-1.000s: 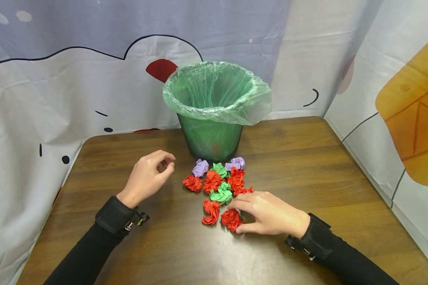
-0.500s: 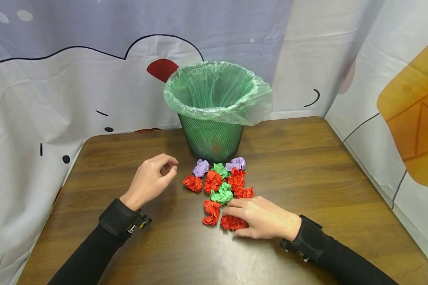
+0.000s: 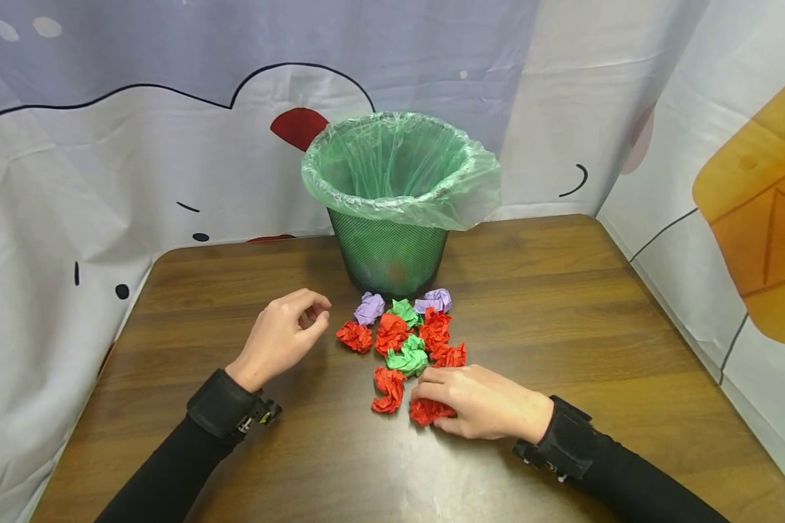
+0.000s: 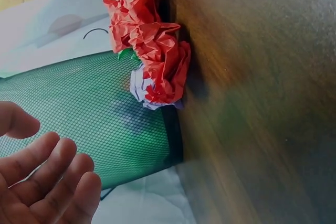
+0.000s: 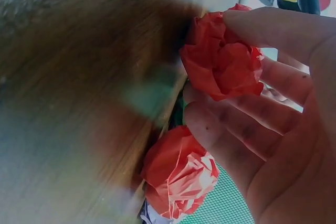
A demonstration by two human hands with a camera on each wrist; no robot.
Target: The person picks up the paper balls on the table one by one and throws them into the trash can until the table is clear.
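My right hand holds a crumpled red paper ball at the near side of the pile, low over the table. In the right wrist view the thumb lies on one side of this red paper ball and the fingers on the other. My left hand hovers left of the pile, fingers loosely curled, holding nothing. Nearest to it are a red paper ball and a purple one. More crumpled balls lie close together: a green one, another green one, and several red ones.
Behind the pile stands a mesh waste bin with a green plastic liner folded over its rim. A second purple paper ball lies by its base. The wooden table meets a printed curtain at the back and sides.
My right hand has closed its fingers round the near red paper ball and shifted it slightly right. My left hand has drifted a little right and toward me.
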